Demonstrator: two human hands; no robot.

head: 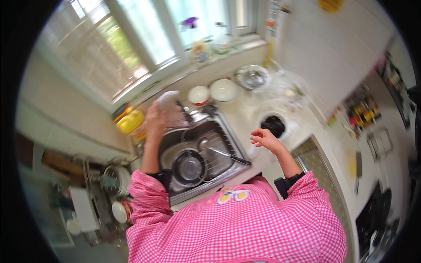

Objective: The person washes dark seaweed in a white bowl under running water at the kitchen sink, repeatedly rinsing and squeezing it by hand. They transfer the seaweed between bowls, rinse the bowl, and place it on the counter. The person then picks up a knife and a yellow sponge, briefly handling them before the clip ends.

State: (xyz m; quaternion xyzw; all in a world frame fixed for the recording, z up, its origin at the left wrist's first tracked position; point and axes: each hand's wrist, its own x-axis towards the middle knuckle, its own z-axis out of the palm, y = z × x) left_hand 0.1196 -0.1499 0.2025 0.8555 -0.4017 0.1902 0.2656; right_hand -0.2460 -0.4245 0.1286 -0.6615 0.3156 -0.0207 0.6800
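Observation:
My left hand is raised by the sink's far left corner, its fingers blurred around a pale pinkish-white thing. Whether that is a cloth or a plastic bag cannot be made out. My right hand hangs over the counter with nothing in it, fingers apart and slightly bent. Just beyond it stands a white bowl with something dark inside. Between my arms, the steel sink holds a round metal pan under a wire rack. A black-handled utensil reaches over the sink's right rim.
White bowls and a metal basin stand below the window. A yellow jug is left of the sink, spray bottles on the sill. Crumpled clear plastic lies at the counter corner. A dish rack is at lower left.

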